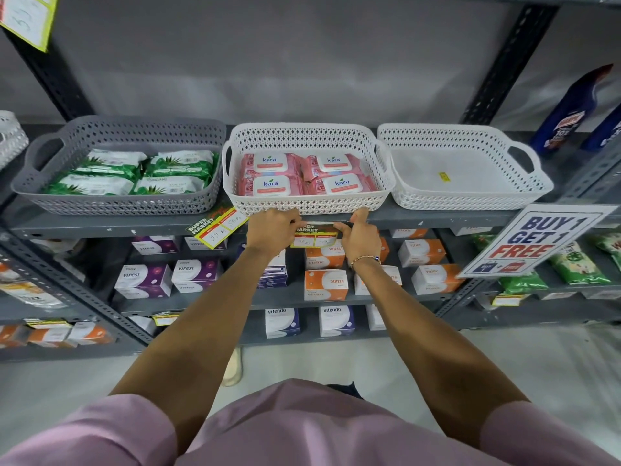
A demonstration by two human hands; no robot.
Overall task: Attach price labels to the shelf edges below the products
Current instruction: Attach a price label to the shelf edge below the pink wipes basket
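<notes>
A yellow, red and white price label [315, 235] lies flat against the grey shelf edge [100, 227], directly below the white basket [307, 205] of pink Kara wipe packs [305, 174]. My left hand [274, 230] pinches the label's left end. At its right end my right hand [358, 232] presses on it, thumb up on the shelf lip. A second price label [216, 228] hangs tilted on the same edge, just left of my left hand.
A grey basket [124, 203] of green wipe packs sits to the left, a white basket [467, 196] to the right. A "Buy 1 Get 1 Free" sign [534, 240] juts from the shelf edge at right. Boxed products fill the lower shelves.
</notes>
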